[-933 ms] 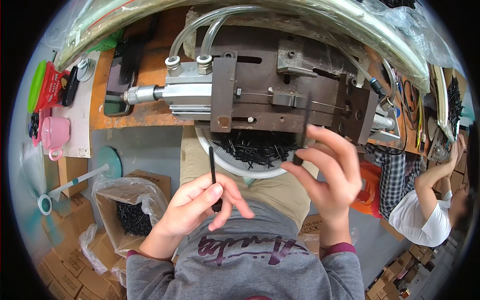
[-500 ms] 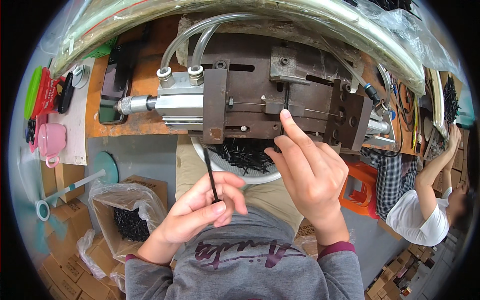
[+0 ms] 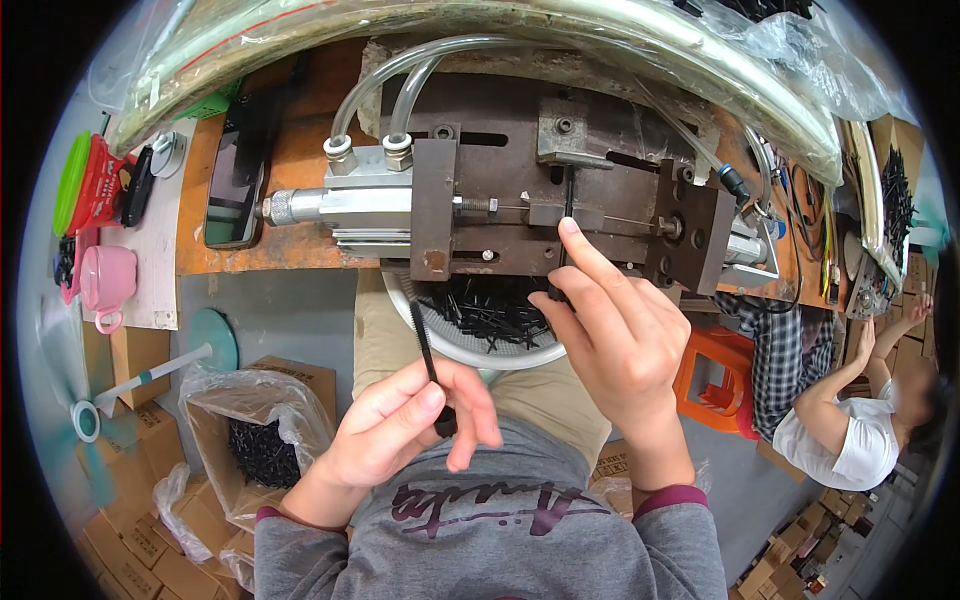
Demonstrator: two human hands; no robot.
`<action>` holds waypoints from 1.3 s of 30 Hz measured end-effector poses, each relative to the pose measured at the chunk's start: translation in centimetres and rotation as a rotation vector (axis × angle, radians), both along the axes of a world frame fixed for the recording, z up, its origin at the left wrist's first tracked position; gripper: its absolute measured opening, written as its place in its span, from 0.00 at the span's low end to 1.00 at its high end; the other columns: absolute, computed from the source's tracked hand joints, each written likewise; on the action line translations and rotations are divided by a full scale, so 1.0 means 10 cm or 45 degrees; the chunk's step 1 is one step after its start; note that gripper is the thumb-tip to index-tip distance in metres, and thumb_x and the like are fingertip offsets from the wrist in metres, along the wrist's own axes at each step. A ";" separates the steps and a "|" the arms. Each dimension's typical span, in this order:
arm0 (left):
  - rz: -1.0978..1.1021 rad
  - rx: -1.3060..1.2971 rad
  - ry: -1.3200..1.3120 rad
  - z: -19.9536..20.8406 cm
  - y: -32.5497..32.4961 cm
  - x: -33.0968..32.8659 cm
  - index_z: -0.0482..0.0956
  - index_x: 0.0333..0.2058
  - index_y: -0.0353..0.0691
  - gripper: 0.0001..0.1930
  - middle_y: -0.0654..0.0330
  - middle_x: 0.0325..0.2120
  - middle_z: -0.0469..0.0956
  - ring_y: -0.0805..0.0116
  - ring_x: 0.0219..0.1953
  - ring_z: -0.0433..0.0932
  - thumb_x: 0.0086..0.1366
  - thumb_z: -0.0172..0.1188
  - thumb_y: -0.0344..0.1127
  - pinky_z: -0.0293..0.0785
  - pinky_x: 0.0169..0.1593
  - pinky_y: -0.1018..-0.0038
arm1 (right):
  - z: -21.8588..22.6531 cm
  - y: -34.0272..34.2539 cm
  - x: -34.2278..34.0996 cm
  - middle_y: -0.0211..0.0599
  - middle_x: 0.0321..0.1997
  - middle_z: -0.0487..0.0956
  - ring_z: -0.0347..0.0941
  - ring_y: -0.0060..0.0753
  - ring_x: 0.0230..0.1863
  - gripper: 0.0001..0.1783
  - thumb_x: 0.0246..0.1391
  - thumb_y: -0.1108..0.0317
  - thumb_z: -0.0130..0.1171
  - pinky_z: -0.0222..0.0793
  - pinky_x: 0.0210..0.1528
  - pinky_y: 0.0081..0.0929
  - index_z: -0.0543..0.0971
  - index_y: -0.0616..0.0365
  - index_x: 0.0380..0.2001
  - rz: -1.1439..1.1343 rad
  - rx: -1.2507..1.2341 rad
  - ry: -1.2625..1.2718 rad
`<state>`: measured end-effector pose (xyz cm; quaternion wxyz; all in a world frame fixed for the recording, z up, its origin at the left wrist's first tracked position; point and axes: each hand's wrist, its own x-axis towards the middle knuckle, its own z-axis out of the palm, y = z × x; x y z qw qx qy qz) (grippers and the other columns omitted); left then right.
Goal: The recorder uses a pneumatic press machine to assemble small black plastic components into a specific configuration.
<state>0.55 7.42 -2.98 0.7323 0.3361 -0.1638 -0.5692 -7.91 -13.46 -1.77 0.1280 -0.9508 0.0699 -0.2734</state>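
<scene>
My left hand (image 3: 400, 420), held low over my lap, pinches a thin black toothed strip (image 3: 426, 350) between thumb and fingers. The strip stands up from the fingers at a slant, and its thick block-like head (image 3: 445, 421) shows below the thumb. My right hand (image 3: 625, 345) is at the front of a dark metal clamping fixture (image 3: 505, 160). Its index fingertip presses on a second black strip (image 3: 569, 195) set in the small centre block (image 3: 545, 214). Its thumb and other fingers close round that strip's dark near end, partly hidden.
Silver air cylinders with clear hoses flank the fixture; the left cylinder (image 3: 370, 215) stands nearest. Below sits a white basket (image 3: 468, 352) of black strips. A phone (image 3: 232, 190) and pink cup (image 3: 105, 278) are leftward. An orange stool (image 3: 712, 370) and a co-worker (image 3: 845, 430) are right.
Both cylinder rods have moved inward toward the centre block. My left hand has turned its strip, bringing the thick head into view. My right hand stays almost in place; the co-worker's hands have shifted.
</scene>
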 end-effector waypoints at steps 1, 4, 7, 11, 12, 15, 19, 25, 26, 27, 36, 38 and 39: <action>-0.008 -0.022 0.013 0.00 0.01 0.00 0.69 0.46 0.28 0.18 0.45 0.34 0.78 0.67 0.27 0.76 0.75 0.38 0.39 0.72 0.33 0.74 | -0.03 -0.04 0.00 0.43 0.46 0.81 0.76 0.28 0.23 0.15 0.30 0.75 0.73 0.70 0.26 0.19 0.79 0.62 0.26 0.045 0.130 -0.050; -0.018 -0.042 0.021 0.01 0.01 0.01 0.70 0.43 0.29 0.17 0.42 0.33 0.79 0.65 0.26 0.78 0.74 0.39 0.40 0.74 0.30 0.73 | -0.13 -0.16 -0.06 0.53 0.46 0.80 0.81 0.32 0.31 0.16 0.30 0.76 0.74 0.74 0.32 0.22 0.79 0.66 0.27 0.196 0.632 -0.172; -0.061 -0.028 -0.029 0.03 0.01 0.02 0.70 0.43 0.30 0.17 0.40 0.34 0.80 0.63 0.27 0.80 0.75 0.38 0.40 0.76 0.30 0.73 | -0.21 -0.21 -0.22 0.57 0.47 0.79 0.81 0.42 0.42 0.19 0.26 0.79 0.76 0.79 0.45 0.34 0.81 0.69 0.28 0.376 1.353 -0.246; -0.071 0.019 -0.052 0.08 -0.01 0.00 0.71 0.41 0.30 0.18 0.37 0.34 0.80 0.61 0.25 0.81 0.75 0.38 0.40 0.77 0.28 0.73 | -0.30 -0.13 -0.38 0.56 0.46 0.79 0.81 0.41 0.42 0.19 0.26 0.75 0.78 0.79 0.44 0.31 0.81 0.68 0.26 0.472 1.764 -0.266; -0.064 0.060 -0.057 0.12 -0.04 -0.01 0.71 0.39 0.30 0.19 0.34 0.33 0.79 0.60 0.22 0.80 0.74 0.39 0.42 0.77 0.26 0.73 | -0.31 -0.13 -0.41 0.55 0.47 0.80 0.81 0.39 0.42 0.19 0.27 0.73 0.78 0.78 0.43 0.30 0.81 0.67 0.27 0.473 1.569 -0.180; -0.116 0.148 -0.020 0.16 -0.09 -0.02 0.72 0.37 0.29 0.21 0.32 0.33 0.79 0.59 0.20 0.80 0.74 0.39 0.43 0.77 0.24 0.72 | -0.37 -0.11 -0.47 0.47 0.45 0.81 0.81 0.28 0.35 0.21 0.31 0.67 0.77 0.74 0.35 0.21 0.82 0.64 0.32 0.407 0.877 0.075; -0.196 0.258 -0.065 0.19 -0.15 -0.04 0.72 0.39 0.28 0.19 0.33 0.36 0.79 0.62 0.21 0.81 0.75 0.38 0.40 0.78 0.25 0.74 | -0.32 0.07 -0.46 0.38 0.35 0.82 0.72 0.18 0.24 0.12 0.44 0.73 0.69 0.69 0.28 0.18 0.83 0.64 0.35 0.178 1.429 0.117; -0.100 0.404 -0.296 0.23 -0.24 -0.20 0.75 0.42 0.28 0.12 0.54 0.34 0.82 0.72 0.20 0.80 0.71 0.47 0.31 0.75 0.23 0.81 | 0.04 0.24 -0.15 0.39 0.27 0.76 0.67 0.16 0.18 0.11 0.58 0.71 0.56 0.60 0.20 0.15 0.81 0.70 0.35 0.265 1.775 -0.008; -0.085 0.425 -0.318 0.24 -0.25 -0.21 0.76 0.41 0.28 0.12 0.55 0.34 0.82 0.73 0.20 0.80 0.71 0.47 0.32 0.75 0.22 0.81 | 0.05 0.24 -0.14 0.39 0.27 0.76 0.67 0.16 0.18 0.10 0.57 0.73 0.56 0.59 0.19 0.14 0.81 0.71 0.35 0.275 1.761 0.031; -0.069 0.446 -0.340 0.24 -0.26 -0.22 0.77 0.41 0.29 0.12 0.55 0.33 0.82 0.74 0.19 0.80 0.71 0.48 0.32 0.74 0.22 0.82 | 0.06 0.27 -0.12 0.41 0.28 0.77 0.66 0.15 0.17 0.07 0.56 0.77 0.56 0.57 0.17 0.13 0.81 0.71 0.33 0.253 1.821 -0.039; 0.064 0.519 -0.659 0.32 -0.24 -0.21 0.81 0.33 0.31 0.11 0.58 0.22 0.82 0.79 0.15 0.74 0.69 0.52 0.31 0.68 0.17 0.83 | 0.06 0.23 -0.14 0.37 0.30 0.78 0.67 0.14 0.17 0.07 0.58 0.76 0.57 0.59 0.18 0.12 0.83 0.68 0.33 0.192 2.012 -0.115; 0.082 0.510 -0.702 0.34 -0.22 -0.17 0.81 0.33 0.32 0.10 0.59 0.21 0.81 0.80 0.14 0.73 0.68 0.53 0.31 0.67 0.17 0.84 | 0.07 0.23 -0.10 0.37 0.31 0.78 0.67 0.14 0.18 0.07 0.57 0.77 0.57 0.60 0.19 0.13 0.82 0.68 0.34 0.199 2.009 -0.103; 0.097 0.507 -0.707 0.34 -0.21 -0.16 0.81 0.33 0.32 0.10 0.60 0.20 0.81 0.80 0.14 0.73 0.68 0.53 0.31 0.67 0.17 0.84 | 0.08 0.24 -0.08 0.37 0.31 0.78 0.68 0.15 0.19 0.07 0.57 0.78 0.56 0.61 0.19 0.13 0.82 0.68 0.35 0.213 2.007 -0.097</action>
